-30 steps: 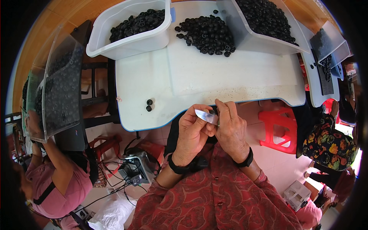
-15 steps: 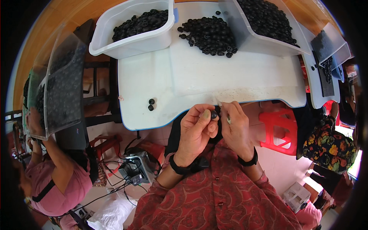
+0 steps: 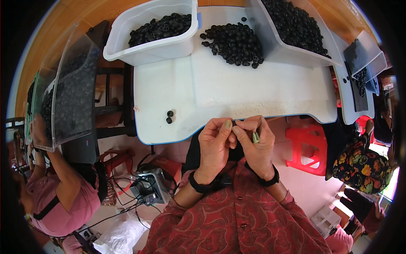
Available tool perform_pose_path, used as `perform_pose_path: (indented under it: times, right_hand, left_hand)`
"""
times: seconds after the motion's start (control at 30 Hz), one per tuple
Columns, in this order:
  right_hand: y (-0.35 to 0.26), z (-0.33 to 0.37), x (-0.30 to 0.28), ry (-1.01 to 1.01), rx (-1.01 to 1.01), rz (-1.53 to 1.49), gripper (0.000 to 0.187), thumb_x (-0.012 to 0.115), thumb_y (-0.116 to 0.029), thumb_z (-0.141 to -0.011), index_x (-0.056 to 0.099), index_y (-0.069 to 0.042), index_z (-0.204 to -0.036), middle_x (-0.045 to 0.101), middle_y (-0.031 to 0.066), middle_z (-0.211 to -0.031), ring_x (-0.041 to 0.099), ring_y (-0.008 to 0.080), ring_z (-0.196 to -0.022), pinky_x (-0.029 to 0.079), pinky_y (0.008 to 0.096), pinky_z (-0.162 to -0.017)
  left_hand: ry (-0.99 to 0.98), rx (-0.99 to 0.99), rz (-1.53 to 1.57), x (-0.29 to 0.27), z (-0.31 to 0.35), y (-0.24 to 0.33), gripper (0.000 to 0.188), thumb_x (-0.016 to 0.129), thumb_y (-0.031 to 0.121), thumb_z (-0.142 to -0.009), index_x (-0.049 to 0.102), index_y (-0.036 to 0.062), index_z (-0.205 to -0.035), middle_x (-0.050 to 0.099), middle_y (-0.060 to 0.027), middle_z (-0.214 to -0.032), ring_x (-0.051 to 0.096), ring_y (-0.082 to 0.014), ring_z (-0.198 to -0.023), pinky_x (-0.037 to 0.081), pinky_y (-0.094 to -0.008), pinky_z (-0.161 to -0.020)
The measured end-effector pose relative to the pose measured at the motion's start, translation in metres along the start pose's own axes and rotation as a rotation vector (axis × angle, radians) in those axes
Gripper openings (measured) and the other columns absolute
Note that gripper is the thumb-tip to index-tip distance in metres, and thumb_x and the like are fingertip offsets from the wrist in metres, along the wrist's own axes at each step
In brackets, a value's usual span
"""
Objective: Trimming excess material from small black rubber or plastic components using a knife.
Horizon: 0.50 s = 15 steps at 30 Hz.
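My left hand (image 3: 212, 148) is closed in a pinch at the table's near edge, thumb against fingers. The small black round part it held a moment before is hidden behind the fingertips now. Close beside it, my right hand (image 3: 260, 154) has thumb and forefinger meeting the left fingertips. A slim tool with a pale green handle (image 3: 255, 137) is tucked in that right hand; its other end is out of sight. Two black round parts (image 3: 170, 114) lie at the left of the white table (image 3: 165, 95). Farther back is a heap of black ring-shaped parts (image 3: 237, 44).
A white tub (image 3: 152, 58) of black parts stands at the back left, a translucent bin (image 3: 292, 54) of them at the back right. A red stool (image 3: 306, 148) is to my right. At left, a person in pink (image 3: 67, 199) works by a clear bin (image 3: 72, 106).
My right hand has turned and come in against the left, its thumb now at the left fingertips. The tool's handle end now faces up, and the black part has gone from sight.
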State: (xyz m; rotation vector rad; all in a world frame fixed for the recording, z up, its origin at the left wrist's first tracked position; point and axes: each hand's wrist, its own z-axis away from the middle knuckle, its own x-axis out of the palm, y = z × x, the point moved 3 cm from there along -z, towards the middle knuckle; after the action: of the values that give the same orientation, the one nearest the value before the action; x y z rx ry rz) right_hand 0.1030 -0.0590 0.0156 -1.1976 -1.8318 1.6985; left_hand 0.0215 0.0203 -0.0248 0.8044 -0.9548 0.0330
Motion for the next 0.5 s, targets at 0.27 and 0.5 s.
perform_pose_path:
  times: [0.27,0.5]
  right_hand:
    - [0.0001,-0.0001,0.0028,-0.02,-0.036,0.102,0.012,0.07,-0.002,-0.083,0.062,-0.002,-0.091,0.056,0.0081,-0.085,0.059,0.0141,-0.065,0.048,0.0283,-0.055]
    - [-0.0028,-0.0023,0.0028,-0.073,-0.111,0.19,0.016,0.069,-0.004,-0.084,0.055,-0.001,-0.092,0.055,0.0126,-0.086,0.059,0.0254,-0.064,0.049,0.0349,-0.055]
  left_hand:
    - [0.041,-0.002,0.021,-0.0032,-0.0005,-0.0004,0.009,0.059,0.009,-0.095,0.06,0.0003,-0.099,0.057,-0.0021,-0.071,0.051,-0.0068,-0.059,0.042,-0.0206,-0.05]
    - [0.035,-0.006,-0.005,-0.006,-0.0013,0.0012,0.008,0.06,0.008,-0.094,0.061,0.001,-0.098,0.057,-0.002,-0.072,0.051,-0.0069,-0.059,0.042,-0.0207,-0.05]
